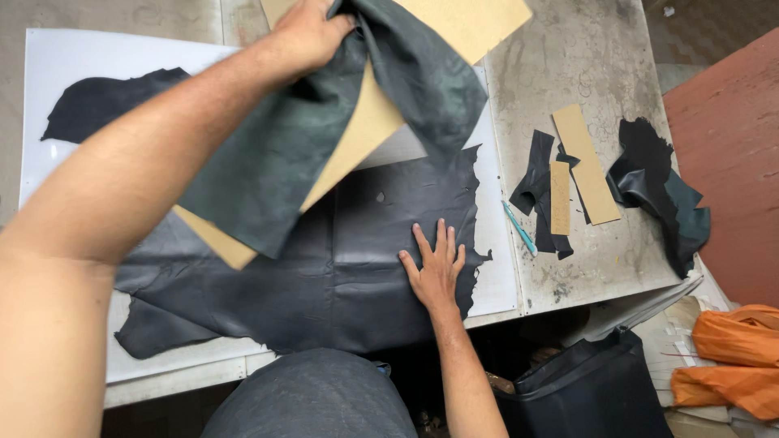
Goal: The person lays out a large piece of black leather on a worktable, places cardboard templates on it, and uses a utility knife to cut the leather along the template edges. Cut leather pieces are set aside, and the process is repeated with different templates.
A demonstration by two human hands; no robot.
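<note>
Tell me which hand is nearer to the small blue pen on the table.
The right hand. It lies flat on the dark leather sheet, just left of the pen. The left hand is raised far away, holding leather and cardboard.

A leather workshop is shown: a dark hide (324, 276) is spread on a stained table (584, 57) beneath the hands, with leather offcuts (661, 191) and cardboard pattern strips (586, 162) scattered to their right.

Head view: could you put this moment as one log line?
left hand: lifts green leather piece with tan cardboard pattern | right hand: flat on black hide | white board beneath
</note>
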